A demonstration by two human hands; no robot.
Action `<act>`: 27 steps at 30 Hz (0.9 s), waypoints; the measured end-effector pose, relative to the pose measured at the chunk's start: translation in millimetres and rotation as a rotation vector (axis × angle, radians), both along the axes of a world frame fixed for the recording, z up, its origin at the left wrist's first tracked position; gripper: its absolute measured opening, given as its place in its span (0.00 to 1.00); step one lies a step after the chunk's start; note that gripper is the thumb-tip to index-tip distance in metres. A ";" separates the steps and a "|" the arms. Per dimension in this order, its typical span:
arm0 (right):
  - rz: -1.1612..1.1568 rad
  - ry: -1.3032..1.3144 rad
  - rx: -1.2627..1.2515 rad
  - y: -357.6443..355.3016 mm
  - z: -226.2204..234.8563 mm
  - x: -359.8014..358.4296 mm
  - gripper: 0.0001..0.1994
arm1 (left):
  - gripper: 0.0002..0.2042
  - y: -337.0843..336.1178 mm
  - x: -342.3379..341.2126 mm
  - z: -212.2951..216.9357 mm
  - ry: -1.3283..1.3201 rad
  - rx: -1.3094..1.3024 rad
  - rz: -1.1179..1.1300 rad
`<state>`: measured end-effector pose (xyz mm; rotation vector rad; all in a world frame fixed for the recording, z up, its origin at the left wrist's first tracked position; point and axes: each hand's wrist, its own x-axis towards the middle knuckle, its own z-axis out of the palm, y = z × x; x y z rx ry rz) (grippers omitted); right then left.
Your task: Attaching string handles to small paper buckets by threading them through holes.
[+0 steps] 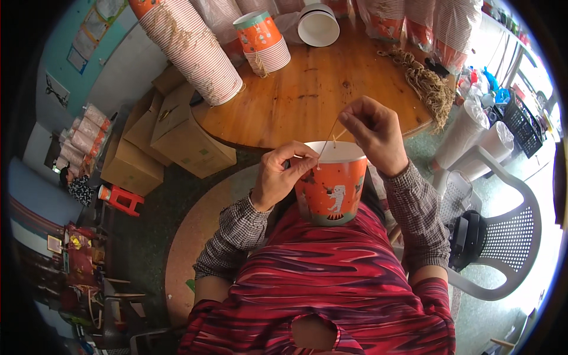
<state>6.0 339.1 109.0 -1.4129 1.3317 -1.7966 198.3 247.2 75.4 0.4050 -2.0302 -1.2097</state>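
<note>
An orange paper bucket (331, 189) with a white cartoon figure and a pale rim stands upright against my lap. At the left of its rim my left hand (284, 171) is closed, thumb and forefinger pinching thin twine (329, 138) beside the wall. Above the opening, my right hand (374, 131) pinches the twine's upper part between thumb and fingertips and holds it taut. A short piece of the twine shows at the far rim. What lies inside the bucket is mostly hidden.
Ahead is a round wooden table (331, 83). On it stand a tall leaning stack of buckets (192, 53), a shorter bucket stack (263, 44), a white-mouthed bucket (318, 26) on its side and a twine bundle (429, 89). Cardboard boxes (192, 136) sit left, a grey chair (509, 219) right.
</note>
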 end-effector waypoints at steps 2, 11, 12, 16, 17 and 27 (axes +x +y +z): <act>0.011 -0.031 -0.004 -2.1 -2.5 -0.8 0.05 | 0.04 -3.8 1.0 -8.3 0.004 -0.019 -0.069; 0.191 -0.152 0.064 21.3 1.0 -0.6 0.05 | 0.06 9.6 -4.6 7.1 -0.029 -0.293 -0.012; 0.271 -0.219 0.102 28.6 3.6 -0.8 0.05 | 0.06 10.4 -4.6 5.7 -0.030 -0.292 -0.013; 0.409 -0.113 0.119 55.9 17.1 4.2 0.08 | 0.07 8.9 -4.4 3.0 0.027 -0.304 -0.027; 0.396 -0.028 0.080 57.4 13.3 7.9 0.09 | 0.07 7.9 -4.1 3.2 0.040 -0.384 -0.056; 0.019 0.582 0.225 62.7 -12.5 29.2 0.08 | 0.07 9.7 -5.3 -2.3 0.057 -0.420 0.017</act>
